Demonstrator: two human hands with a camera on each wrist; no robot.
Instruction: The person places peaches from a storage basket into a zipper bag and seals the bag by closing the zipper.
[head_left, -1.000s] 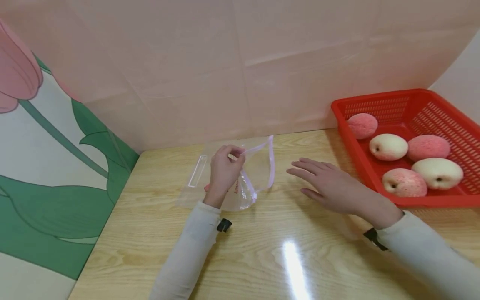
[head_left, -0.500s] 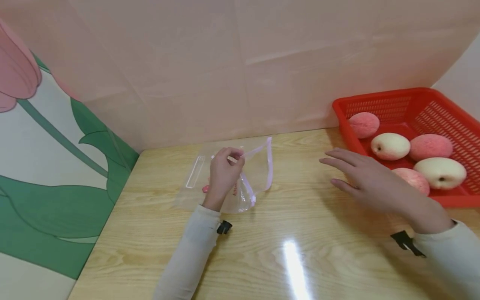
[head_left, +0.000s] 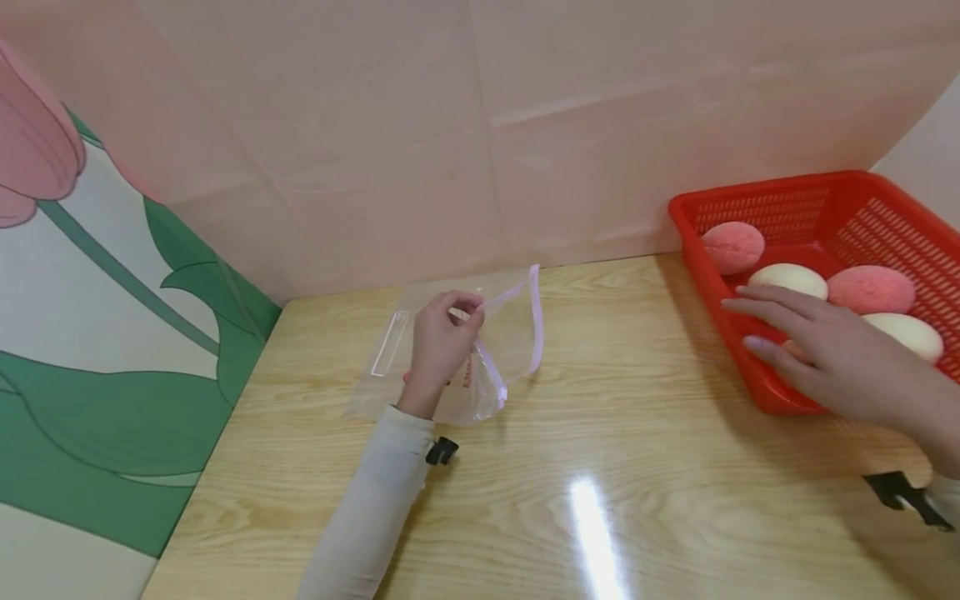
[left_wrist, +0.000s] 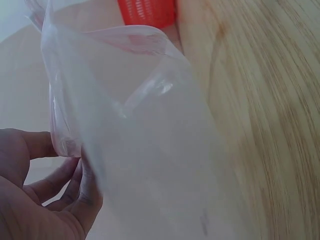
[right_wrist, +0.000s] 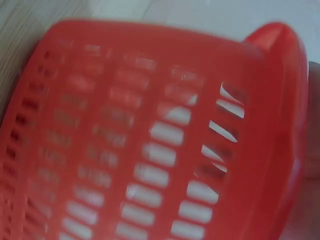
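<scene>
My left hand pinches the lilac-edged mouth of a clear zip bag between thumb and fingers. The bag's mouth gapes to the right; in the left wrist view the bag hangs from the fingertips. My right hand, fingers nearly straight and slightly spread, hovers over the near left part of a red basket. In the basket lie several peaches: a pink peach at the back left, another pink peach, a pale peach and another pale peach. The hand mostly hides one more peach.
The wooden table carries bag and basket, with a bright light reflection near its front. A pinkish cloth-like backdrop stands behind it. A painted flower panel borders the left side. The basket's slotted wall fills the right wrist view.
My right hand has moved rightward from beside the bag, across the table, to over the basket. The left hand still pinches the bag, almost in place.
</scene>
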